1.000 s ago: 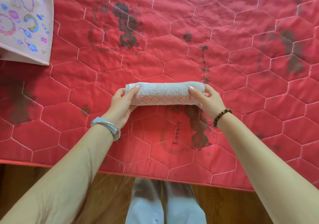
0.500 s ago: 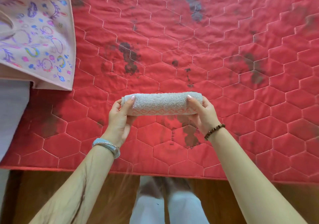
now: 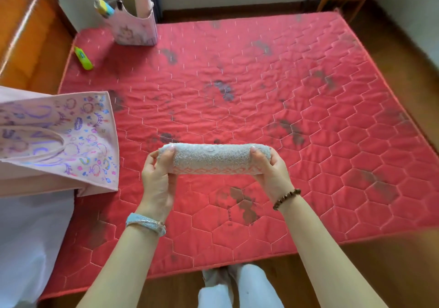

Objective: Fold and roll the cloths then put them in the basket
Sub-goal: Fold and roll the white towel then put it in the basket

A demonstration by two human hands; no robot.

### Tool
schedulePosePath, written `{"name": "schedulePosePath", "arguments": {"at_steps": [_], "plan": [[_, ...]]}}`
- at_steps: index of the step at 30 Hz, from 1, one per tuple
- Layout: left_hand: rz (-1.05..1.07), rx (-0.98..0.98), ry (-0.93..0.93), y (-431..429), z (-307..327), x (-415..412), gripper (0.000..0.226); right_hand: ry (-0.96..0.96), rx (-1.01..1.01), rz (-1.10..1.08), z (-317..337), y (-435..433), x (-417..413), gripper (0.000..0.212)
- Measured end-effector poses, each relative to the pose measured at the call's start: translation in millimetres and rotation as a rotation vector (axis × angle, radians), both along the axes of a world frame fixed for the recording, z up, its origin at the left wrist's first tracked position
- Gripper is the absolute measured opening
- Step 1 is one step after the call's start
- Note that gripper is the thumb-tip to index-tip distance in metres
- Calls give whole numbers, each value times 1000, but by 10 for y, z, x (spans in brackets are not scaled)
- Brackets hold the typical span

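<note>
The person is holding a rolled grey towel [image 3: 215, 158] level above the red quilted mattress [image 3: 308, 117], the left hand [image 3: 158, 174] wrapping one end and the right hand [image 3: 270, 168] the other. A pink fabric basket [image 3: 136, 28] is standing at the far corner.

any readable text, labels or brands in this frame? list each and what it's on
None legible.
Dark prints on the red quilted mat: smeared, unreadable.
Pink patterned cloth: doodle shapes, no readable words.
Pink bag at the far corner: a picture, blurred.
Rolled towel: woven pattern only.
</note>
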State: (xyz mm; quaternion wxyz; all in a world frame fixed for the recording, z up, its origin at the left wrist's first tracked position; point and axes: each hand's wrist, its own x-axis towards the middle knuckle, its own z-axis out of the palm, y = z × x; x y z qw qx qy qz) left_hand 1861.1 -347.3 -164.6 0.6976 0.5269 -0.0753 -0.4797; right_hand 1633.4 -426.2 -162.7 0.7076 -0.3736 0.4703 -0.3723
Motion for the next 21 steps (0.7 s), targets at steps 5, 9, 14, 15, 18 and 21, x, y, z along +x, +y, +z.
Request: {"name": "schedulePosePath", "arguments": {"at_steps": [5,9,14,15,18,21], "plan": [[-52,-90,-22,-54,459,-165,58,-41,-40,-107,407,130,-165,49],[-108,-85,18,-112,669,-410,65,-36,-66,-184,671,208,-415,55],[-198,-72,38,-164,830,-882,42,-25,-100,-268,843,325,-914,62],[-220,-75,40,-175,853,-1016,37,-29,-110,-293,881,355,-1054,60],[-282,-83,41,-220,903,-1470,39,-33,-142,-345,974,443,-1518,54],[-323,-79,56,-240,924,-1962,44,25,-175,-371,1040,566,-2048,35]]}}
